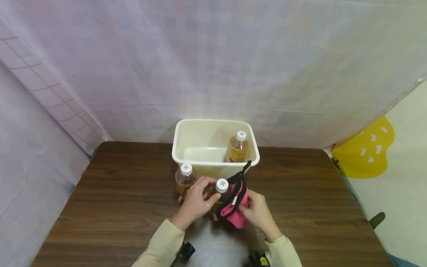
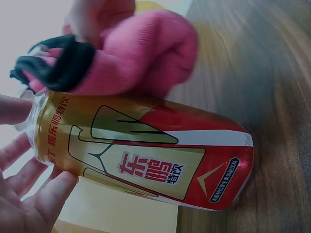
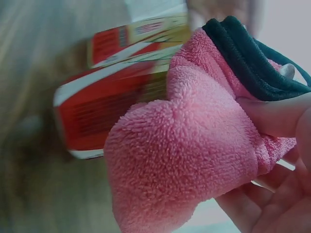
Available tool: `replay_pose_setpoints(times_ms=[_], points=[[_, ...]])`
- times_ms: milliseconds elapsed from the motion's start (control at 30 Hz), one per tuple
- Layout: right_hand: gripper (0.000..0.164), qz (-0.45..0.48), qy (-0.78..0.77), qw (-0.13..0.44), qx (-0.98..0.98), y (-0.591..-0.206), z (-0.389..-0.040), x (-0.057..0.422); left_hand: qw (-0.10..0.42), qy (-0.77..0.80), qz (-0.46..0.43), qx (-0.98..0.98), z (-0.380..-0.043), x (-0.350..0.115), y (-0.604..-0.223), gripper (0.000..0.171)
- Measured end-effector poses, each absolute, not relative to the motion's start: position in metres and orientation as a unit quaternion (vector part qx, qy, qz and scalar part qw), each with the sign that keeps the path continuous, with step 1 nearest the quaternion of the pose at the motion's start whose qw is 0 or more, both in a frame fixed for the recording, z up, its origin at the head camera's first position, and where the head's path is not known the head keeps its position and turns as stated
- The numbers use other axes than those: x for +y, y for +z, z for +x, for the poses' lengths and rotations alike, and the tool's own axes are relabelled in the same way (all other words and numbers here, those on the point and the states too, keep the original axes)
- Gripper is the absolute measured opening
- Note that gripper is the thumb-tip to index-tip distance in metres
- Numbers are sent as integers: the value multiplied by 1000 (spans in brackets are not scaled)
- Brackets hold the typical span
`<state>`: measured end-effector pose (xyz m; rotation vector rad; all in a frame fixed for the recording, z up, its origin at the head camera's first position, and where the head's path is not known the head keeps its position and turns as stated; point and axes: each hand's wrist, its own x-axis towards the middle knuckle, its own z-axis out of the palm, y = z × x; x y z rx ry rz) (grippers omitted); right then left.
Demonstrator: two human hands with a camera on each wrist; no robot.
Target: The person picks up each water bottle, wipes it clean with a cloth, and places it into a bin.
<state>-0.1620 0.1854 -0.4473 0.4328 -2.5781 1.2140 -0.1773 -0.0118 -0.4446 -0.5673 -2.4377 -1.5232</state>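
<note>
My left hand grips a drink bottle round its shoulder, just under the white cap. The bottle stands upright on the table and wears a gold and red label. In my right hand is a fluffy pink cloth with black edging, bunched up and pinched between thumb and fingers. The cloth lies right against the bottle's side in the left wrist view. A second bottle of the same kind stands to the left, close beside my left hand.
A white plastic bin stands at the back of the brown wooden table, against a pale curtain. Inside the bin, at its right, is a third bottle. The left-hand bottle stands close to the bin's front wall.
</note>
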Motion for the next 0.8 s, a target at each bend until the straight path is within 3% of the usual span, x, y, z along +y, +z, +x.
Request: replay_pose_setpoints(times_ms=[300, 800], points=[[29, 199, 395, 179, -879, -426, -165, 182, 103, -525, -190, -823, -178, -11, -447, 30], [29, 142, 401, 182, -886, -426, -150, 207, 74, -536, -184, -821, -176, -8, -445, 29]])
